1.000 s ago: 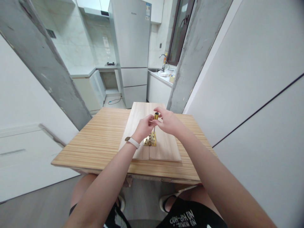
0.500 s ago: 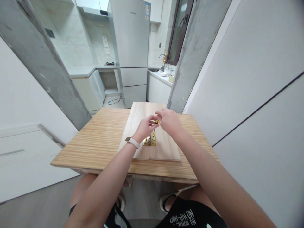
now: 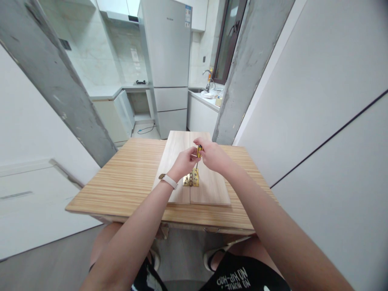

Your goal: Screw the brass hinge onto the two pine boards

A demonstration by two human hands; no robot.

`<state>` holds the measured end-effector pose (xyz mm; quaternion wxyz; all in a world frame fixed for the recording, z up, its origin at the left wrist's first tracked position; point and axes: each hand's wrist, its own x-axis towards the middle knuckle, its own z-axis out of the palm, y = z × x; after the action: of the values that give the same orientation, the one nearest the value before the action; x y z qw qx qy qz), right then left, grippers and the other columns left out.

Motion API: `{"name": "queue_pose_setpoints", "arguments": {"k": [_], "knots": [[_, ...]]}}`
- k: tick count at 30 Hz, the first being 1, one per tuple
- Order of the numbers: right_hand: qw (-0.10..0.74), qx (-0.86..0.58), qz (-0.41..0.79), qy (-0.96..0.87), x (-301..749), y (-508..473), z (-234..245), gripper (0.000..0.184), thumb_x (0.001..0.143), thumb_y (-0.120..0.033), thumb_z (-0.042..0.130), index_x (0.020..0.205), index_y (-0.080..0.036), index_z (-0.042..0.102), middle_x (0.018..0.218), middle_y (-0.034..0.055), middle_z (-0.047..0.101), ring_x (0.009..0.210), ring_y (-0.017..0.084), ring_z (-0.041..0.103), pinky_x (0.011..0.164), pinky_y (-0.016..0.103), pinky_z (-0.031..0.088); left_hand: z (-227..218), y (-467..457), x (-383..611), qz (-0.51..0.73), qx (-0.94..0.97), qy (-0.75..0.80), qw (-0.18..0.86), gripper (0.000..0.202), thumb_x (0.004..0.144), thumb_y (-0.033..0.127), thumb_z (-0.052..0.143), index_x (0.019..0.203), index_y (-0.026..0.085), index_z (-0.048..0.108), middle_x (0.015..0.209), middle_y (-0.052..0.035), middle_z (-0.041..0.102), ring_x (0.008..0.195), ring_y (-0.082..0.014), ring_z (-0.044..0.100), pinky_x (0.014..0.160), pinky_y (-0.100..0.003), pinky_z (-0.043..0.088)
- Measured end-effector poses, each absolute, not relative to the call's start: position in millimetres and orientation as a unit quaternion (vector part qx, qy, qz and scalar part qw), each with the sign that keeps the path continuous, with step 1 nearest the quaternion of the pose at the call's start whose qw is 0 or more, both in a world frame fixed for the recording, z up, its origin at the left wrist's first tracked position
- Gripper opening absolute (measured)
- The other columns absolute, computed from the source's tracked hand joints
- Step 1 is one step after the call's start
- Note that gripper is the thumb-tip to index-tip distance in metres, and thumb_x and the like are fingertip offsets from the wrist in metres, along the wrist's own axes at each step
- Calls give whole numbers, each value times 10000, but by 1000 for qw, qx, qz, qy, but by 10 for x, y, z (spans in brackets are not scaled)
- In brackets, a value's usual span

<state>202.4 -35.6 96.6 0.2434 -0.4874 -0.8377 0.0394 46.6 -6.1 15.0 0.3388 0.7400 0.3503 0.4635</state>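
Observation:
A brass hinge lies across the seam between two pale wooden boards, with several screws showing in its leaves. Above its right leaf stands a screwdriver with a yellow and black handle, its thin shaft running down to the far edge of that leaf. My right hand is at the handle from the right, thumb and fingers around it, the index finger lifted near the top. My left hand has its fingertips closed at the handle's left side. Whether the tip sits in a screw is too small to tell.
The boards rest on a striped wooden table. Beyond it stand a silver refrigerator, a counter with a sink and a grey concrete pillar. White panels flank the table on both sides.
My right hand has shifted slightly left and its grip has turned, so more of the screwdriver's handle and shaft shows. My left hand stays nearly in place.

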Motion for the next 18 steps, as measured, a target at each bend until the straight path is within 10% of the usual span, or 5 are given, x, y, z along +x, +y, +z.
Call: {"name": "queue_pose_setpoints", "arguments": {"k": [7,18], "knots": [[223,-562,-82,-792,1943,-478,1033,299,969,-467,622,1044,-181,662,1020,131,728,908,265,669,769,339,435,172,-100,503,483,732,398,268,68,816,173,664,832,179,598,753,22,620,655,-102,575,594,-212,430],[187,-549,-81,-811,1923,-423,1017,268,1027,-291,524,905,-184,737,906,98,711,815,211,643,722,317,381,153,-64,484,452,741,378,322,167,830,181,698,996,181,675,966,-50,737,808,-160,702,678,-247,536]]}}
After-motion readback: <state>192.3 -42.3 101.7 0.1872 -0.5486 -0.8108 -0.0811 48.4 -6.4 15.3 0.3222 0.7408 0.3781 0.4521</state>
